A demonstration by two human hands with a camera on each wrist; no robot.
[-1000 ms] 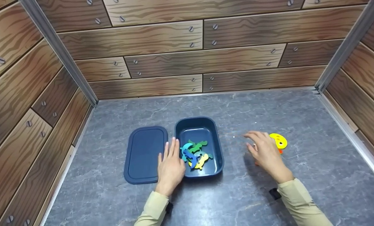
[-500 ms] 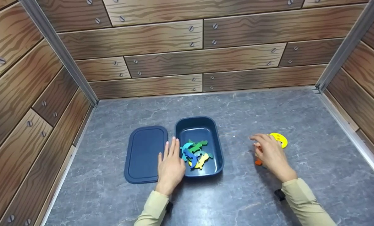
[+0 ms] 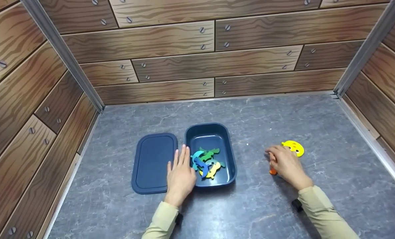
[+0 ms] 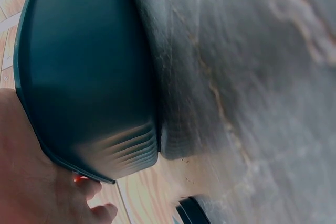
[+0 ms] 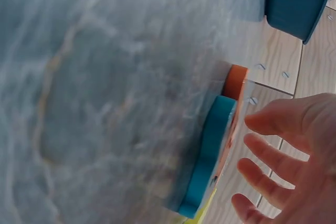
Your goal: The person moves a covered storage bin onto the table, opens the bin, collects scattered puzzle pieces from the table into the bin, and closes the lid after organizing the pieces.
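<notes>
My left hand [image 3: 181, 177] rests with straight fingers along the left rim of a dark blue rectangular box [image 3: 232, 156]. Inside the box lie several flat animal-shaped pieces, among them a blue piece [image 3: 202, 167], a pale yellow piece [image 3: 213, 170] and a green piece [image 3: 208, 155]. To the right, my right hand [image 3: 287, 167] hovers over more flat pieces. They include an orange piece [image 3: 272, 168], a teal piece [image 5: 206, 153] and a yellow piece with eyes [image 3: 294, 147]. In the right wrist view, the fingers are slightly bent and apart from these pieces. The hand partly hides them in the head view.
A dark blue lid [image 3: 154, 162] lies flat left of the box, under or beside the left fingers. The grey marbled tabletop [image 3: 250, 205] is bounded by wood-patterned walls [image 3: 214, 66] at the back and both sides.
My right hand has moved slightly right and down over the pieces, uncovering more of the orange piece. The left hand and box have stayed in place.
</notes>
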